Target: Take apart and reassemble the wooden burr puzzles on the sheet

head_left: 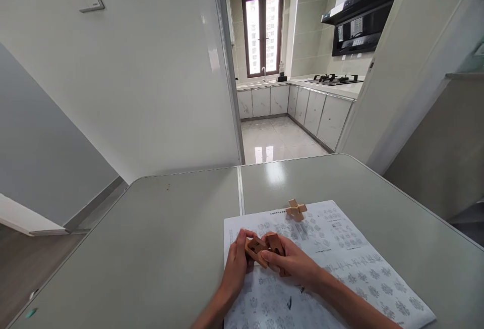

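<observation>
My left hand is closed around brown wooden puzzle pieces with dark marks on them. From the other side, my right hand grips a darker wooden puzzle piece, its thumb pressed across the front. The pieces meet between my hands; whether they are locked together I cannot tell, since fingers cover parts of them. Beneath both hands lies a printed instruction sheet full of small diagrams. A lighter wooden cross-shaped puzzle sits at the sheet's far edge.
The grey-green table has a pale seam running away from me. A small teal object is near its left edge. Beyond the table, a doorway opens onto a kitchen with white cabinets and a gas stove.
</observation>
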Action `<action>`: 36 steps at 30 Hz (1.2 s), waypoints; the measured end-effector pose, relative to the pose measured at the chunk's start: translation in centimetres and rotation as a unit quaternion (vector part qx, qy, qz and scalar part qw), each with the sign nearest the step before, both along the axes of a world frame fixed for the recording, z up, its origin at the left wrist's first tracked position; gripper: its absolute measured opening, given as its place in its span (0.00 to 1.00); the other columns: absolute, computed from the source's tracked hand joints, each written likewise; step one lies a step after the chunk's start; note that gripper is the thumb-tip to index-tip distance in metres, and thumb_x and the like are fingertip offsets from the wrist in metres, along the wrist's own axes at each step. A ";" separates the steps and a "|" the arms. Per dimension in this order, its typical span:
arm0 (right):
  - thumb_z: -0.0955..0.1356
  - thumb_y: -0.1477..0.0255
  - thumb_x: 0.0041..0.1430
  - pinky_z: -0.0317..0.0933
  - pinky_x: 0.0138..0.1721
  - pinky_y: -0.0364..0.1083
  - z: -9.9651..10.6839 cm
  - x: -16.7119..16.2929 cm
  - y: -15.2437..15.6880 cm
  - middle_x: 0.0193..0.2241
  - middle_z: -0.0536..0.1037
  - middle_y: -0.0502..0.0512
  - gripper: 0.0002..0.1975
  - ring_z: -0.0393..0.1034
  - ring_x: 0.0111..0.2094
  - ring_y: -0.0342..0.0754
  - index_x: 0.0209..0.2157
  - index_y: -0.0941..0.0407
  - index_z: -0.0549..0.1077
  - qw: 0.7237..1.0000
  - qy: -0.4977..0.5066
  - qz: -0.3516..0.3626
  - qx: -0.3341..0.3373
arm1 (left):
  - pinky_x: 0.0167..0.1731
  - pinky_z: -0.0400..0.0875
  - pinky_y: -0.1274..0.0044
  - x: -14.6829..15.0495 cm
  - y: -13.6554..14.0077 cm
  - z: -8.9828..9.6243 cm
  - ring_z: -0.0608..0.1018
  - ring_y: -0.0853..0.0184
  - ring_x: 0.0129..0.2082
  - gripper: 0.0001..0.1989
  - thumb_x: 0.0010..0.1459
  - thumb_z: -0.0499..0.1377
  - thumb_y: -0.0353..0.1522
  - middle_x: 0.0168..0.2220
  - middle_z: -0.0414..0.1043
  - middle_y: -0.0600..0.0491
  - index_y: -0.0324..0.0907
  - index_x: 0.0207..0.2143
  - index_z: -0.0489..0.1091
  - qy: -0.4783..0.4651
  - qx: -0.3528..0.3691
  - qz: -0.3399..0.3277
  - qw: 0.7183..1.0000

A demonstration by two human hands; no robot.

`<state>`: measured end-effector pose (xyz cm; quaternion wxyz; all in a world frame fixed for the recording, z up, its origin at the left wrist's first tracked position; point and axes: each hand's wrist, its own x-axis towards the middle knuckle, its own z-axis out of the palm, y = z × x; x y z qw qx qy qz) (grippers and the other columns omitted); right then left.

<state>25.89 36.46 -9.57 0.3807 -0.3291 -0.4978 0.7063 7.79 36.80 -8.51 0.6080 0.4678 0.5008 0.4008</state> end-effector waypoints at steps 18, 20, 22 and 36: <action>0.72 0.54 0.63 0.50 0.25 0.43 0.8 -0.3 -0.1 0.23 0.63 0.42 0.19 0.54 0.22 0.40 0.38 0.54 0.67 0.997 0.021 -0.002 0.069 | 0.20 0.53 0.82 0.1 0.1 -0.1 0.60 0.73 0.20 0.24 0.63 0.51 0.55 0.21 0.60 0.61 0.44 0.34 0.63 0.010 0.049 -0.002 0.999; 0.72 0.54 0.63 0.49 0.25 0.43 0.7 -0.3 0.0 0.23 0.63 0.42 0.18 0.54 0.23 0.40 0.37 0.54 0.67 0.997 0.024 -0.001 0.070 | 0.19 0.52 0.82 0.1 0.2 -0.2 0.59 0.73 0.19 0.23 0.63 0.51 0.55 0.21 0.60 0.61 0.44 0.33 0.62 0.004 0.042 -0.002 0.999; 0.72 0.55 0.63 0.49 0.25 0.43 0.6 -0.3 0.0 0.23 0.62 0.43 0.19 0.54 0.23 0.40 0.36 0.54 0.66 0.997 0.027 -0.002 0.069 | 0.19 0.52 0.82 0.1 0.2 -0.2 0.59 0.73 0.19 0.23 0.63 0.51 0.55 0.20 0.60 0.61 0.44 0.33 0.62 0.000 0.040 0.000 0.999; 0.71 0.52 0.64 0.50 0.27 0.44 1.2 -0.3 -0.4 0.25 0.62 0.44 0.20 0.55 0.25 0.42 0.35 0.53 0.65 0.997 0.019 -0.002 0.077 | 0.21 0.57 0.80 0.1 0.0 -0.5 0.61 0.73 0.20 0.27 0.63 0.51 0.57 0.22 0.63 0.59 0.42 0.32 0.65 0.018 0.056 0.010 0.998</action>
